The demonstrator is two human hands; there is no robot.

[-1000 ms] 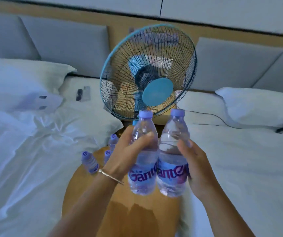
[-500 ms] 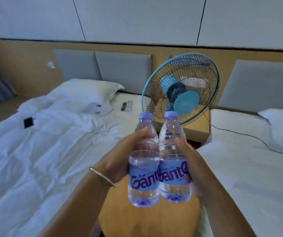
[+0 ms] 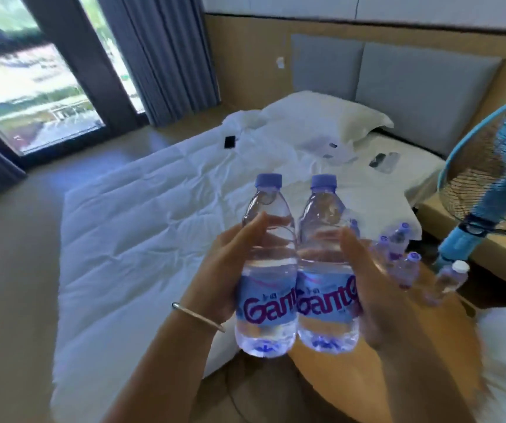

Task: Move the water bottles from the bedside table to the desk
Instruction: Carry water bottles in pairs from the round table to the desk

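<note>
**Two bottles held side by side in mid-air**

The left bottle (image 3: 265,288) and right bottle (image 3: 326,285) stand upright, touching, both capped and nearly full of clear water. The left hand (image 3: 227,279) wraps the left one, the right hand (image 3: 364,288) wraps the right one, fingers curled round each. At three o'clock of them, more bottles (image 3: 407,270) stand on the wooden bedside table (image 3: 447,331), blurred, their count unclear. At two o'clock a blue fan (image 3: 490,190) is cut off by the frame edge. At twelve o'clock lies the white bed (image 3: 160,227).
</note>
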